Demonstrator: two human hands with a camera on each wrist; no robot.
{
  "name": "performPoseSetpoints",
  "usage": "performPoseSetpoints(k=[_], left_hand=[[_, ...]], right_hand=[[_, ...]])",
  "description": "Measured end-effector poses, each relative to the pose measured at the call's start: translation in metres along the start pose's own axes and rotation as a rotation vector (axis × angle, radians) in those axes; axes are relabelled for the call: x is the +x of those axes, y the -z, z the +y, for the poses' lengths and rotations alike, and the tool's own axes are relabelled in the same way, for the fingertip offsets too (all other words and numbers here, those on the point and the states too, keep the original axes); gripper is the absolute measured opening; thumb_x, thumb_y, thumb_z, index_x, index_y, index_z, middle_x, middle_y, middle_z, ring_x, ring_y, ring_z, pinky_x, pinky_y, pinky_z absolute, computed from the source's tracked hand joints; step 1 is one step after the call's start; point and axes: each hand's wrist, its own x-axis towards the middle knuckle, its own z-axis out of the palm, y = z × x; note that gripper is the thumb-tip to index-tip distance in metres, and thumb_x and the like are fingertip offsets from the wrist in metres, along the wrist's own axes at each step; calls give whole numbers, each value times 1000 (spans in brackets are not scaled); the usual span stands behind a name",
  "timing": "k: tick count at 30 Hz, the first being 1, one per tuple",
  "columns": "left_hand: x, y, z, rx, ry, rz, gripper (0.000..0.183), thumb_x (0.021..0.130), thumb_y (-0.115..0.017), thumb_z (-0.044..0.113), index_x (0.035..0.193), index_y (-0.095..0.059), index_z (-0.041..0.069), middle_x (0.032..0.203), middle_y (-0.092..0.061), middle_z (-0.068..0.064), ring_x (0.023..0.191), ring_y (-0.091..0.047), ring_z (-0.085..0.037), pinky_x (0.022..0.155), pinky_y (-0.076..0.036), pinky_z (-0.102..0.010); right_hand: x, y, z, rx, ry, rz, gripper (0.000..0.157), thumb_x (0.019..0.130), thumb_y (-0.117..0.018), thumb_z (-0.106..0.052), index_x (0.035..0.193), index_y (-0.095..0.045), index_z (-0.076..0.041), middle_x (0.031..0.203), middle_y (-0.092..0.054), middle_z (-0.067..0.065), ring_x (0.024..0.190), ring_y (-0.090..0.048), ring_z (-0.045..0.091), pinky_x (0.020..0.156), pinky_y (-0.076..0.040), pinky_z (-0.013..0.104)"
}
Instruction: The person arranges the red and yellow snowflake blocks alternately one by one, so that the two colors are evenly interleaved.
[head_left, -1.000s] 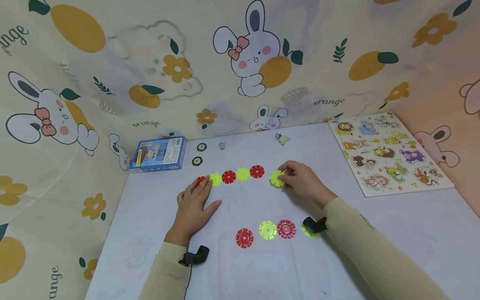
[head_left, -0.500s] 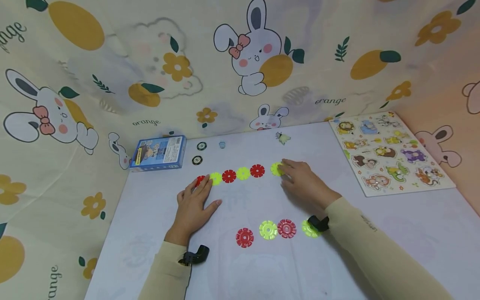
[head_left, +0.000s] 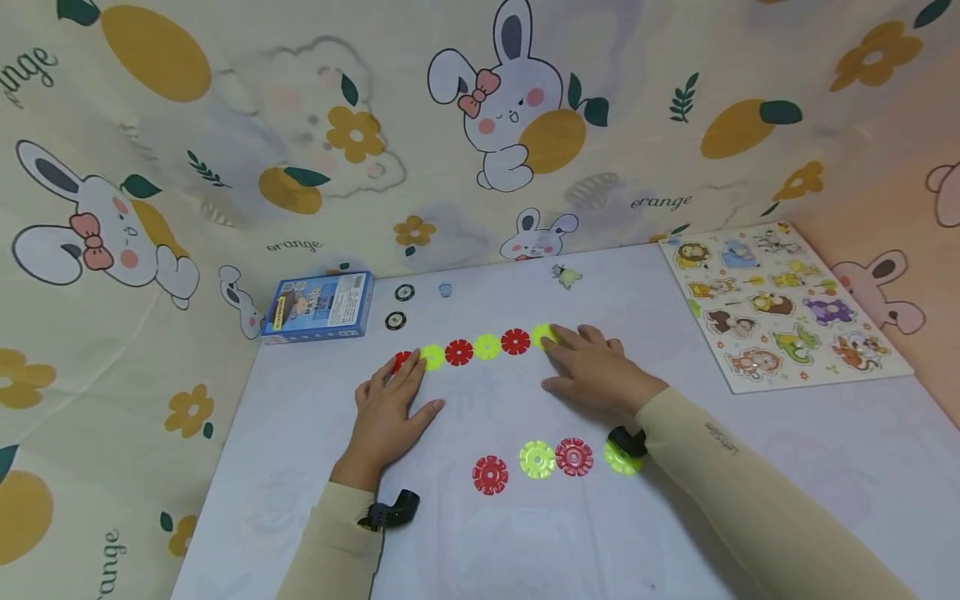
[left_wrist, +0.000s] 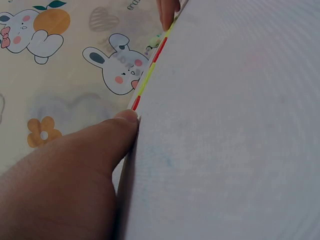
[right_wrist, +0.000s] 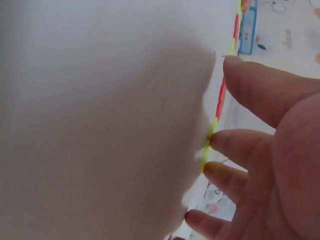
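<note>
A row of flat notched plastic discs, alternately red and yellow-green, runs across the table in the head view. At its left end, the fingers of my left hand (head_left: 386, 425) rest on a partly covered red disc (head_left: 402, 360) and reach the edge of a yellow-green disc (head_left: 432, 357). My right hand (head_left: 600, 367) touches the yellow-green disc (head_left: 542, 335) at the right end with extended fingertips, hiding part of it. That disc sits close beside a red disc (head_left: 515, 342); whether they touch I cannot tell. The right wrist view shows fingertips (right_wrist: 214, 140) on the yellow-green disc's edge.
Nearer lie a red disc (head_left: 490, 475), a yellow-green disc (head_left: 537, 460), another red disc (head_left: 574, 457) and a yellow-green disc (head_left: 622, 458) under the right wrist. Behind are a blue box (head_left: 318, 306), two black discs (head_left: 395, 320) and an animal puzzle board (head_left: 780, 308).
My right hand has gone from pinching the yellow-green disc to touching it with extended fingers, and the disc has slid left toward the row. The left hand has stayed put.
</note>
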Motion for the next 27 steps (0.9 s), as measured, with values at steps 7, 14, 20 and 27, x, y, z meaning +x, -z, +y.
performPoseSetpoints(k=[7,14,20,27], left_hand=[[0,2,2,-6,3,-6,81,85,-44,72,150,-34,25,156,-22,8,141,-14,-27,99,-17,-57],[0,2,2,-2,11,-13,82,84,-45,72,150,-34,25,156,-23,8,141,-14,-27,101,-16,-56],[-1,1,2,1,9,-17,82,84,-44,72,150,-33,25,156,-22,8,141,-14,-28,100,-17,-56],[0,2,2,4,5,-12,83,84,-43,73,150,-34,24,156,-23,8,141,-14,-28,101,-16,-56]], right_hand=[[2,-1,-2,-16,-7,2,81,86,-57,-60,152,-28,-24,159,-13,4,140,-8,40,101,-17,63],[2,-2,-3,1,2,31,78,86,-56,-62,151,-32,-27,158,-16,5,139,-11,38,99,-21,63],[-7,5,-5,233,34,108,72,88,-56,-58,150,-34,-28,154,-26,5,138,-21,33,102,-22,63],[-41,15,-7,749,142,97,53,94,-55,-48,143,-41,-34,141,-45,-4,122,-46,23,94,-42,51]])
